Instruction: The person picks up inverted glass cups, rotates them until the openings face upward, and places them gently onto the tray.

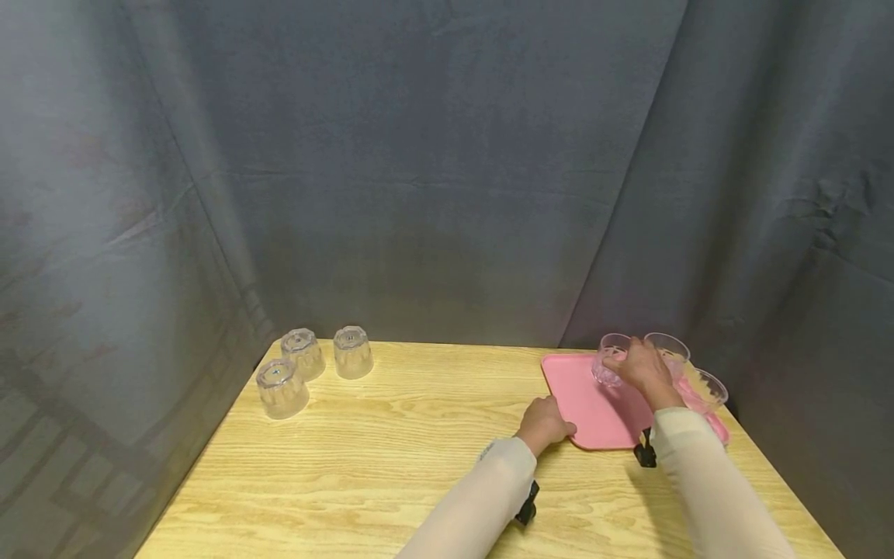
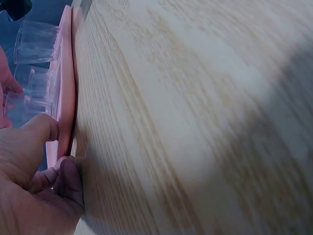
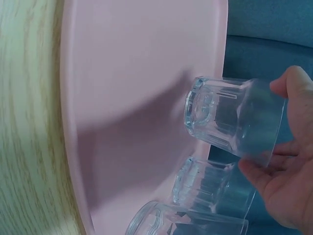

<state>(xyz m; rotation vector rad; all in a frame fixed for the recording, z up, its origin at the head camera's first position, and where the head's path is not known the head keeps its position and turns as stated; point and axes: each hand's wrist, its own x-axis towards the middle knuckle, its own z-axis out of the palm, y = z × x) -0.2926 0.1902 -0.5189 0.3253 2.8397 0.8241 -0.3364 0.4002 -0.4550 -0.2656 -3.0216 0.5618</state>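
Note:
A pink tray (image 1: 583,407) lies at the right of the table. My left hand (image 1: 543,423) pinches its near left corner, thumb over the rim and curled fingers below at the edge. My right hand (image 1: 642,369) reaches over the tray and holds a clear plastic cup (image 3: 230,112) near its rim, thumb on one side and fingers on the other. The cup is upright, its faceted base close over the tray. Beside it on the tray stand two more clear cups, one (image 3: 205,188) behind and another (image 3: 190,223) at the bottom of the right wrist view.
Three clear cups stand upside down at the table's far left: one in front (image 1: 282,392), one behind it (image 1: 303,357) and one to their right (image 1: 352,355). Grey curtains (image 1: 419,233) hang along the back and both sides of the wooden table (image 1: 363,466).

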